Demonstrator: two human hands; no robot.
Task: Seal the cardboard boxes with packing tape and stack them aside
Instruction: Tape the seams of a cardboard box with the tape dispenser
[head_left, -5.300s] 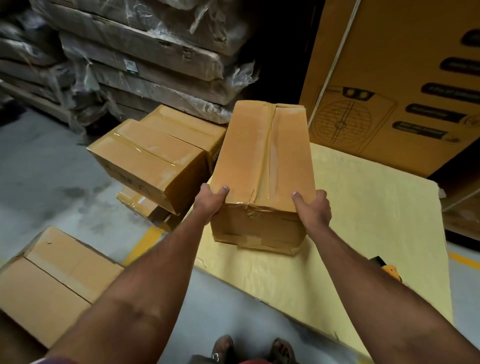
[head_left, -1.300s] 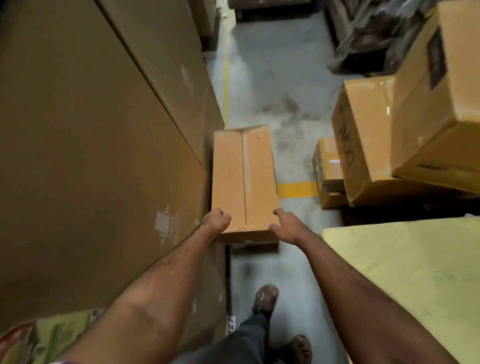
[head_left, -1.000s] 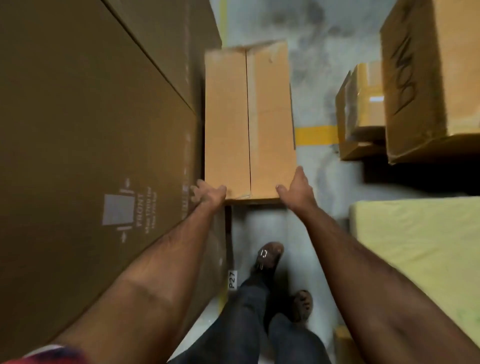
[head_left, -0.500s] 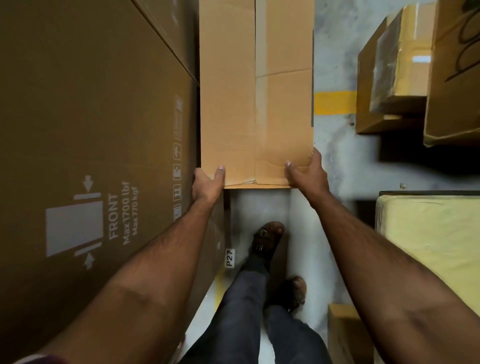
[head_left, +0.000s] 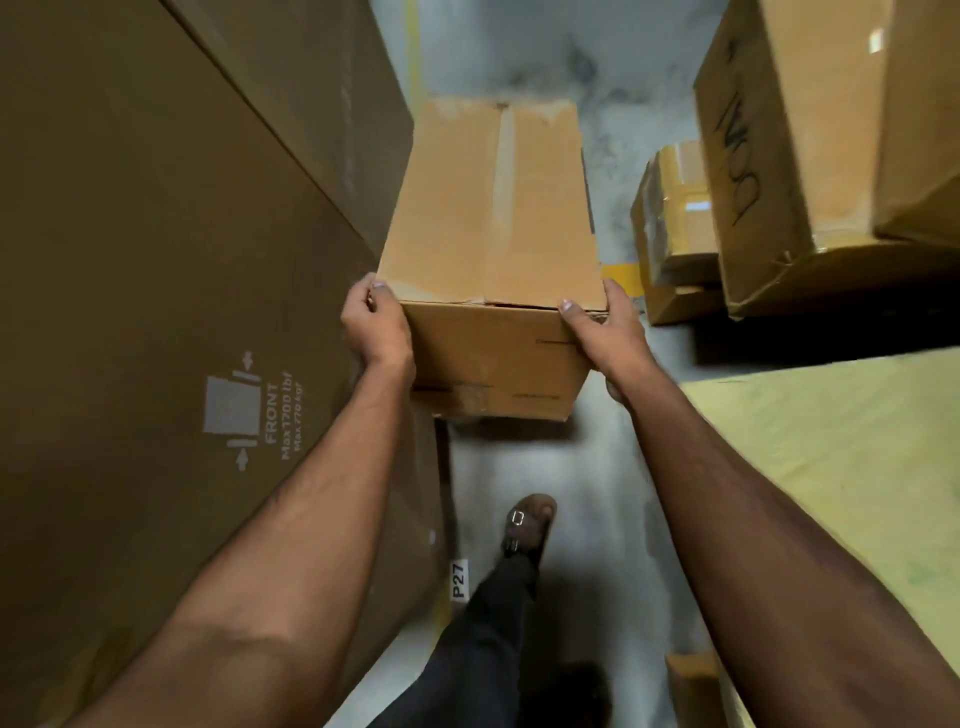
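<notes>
Both hands have hold of a long cardboard box (head_left: 493, 208) at its near end, carried above the grey floor (head_left: 587, 467). The left hand (head_left: 376, 325) curls round the near left corner, thumb on top; the right hand (head_left: 605, 332) clasps the near right corner likewise. A huge carton (head_left: 156, 260) stands just beside it on the left, and the yellow-topped bench (head_left: 841, 467) is to the right.
</notes>
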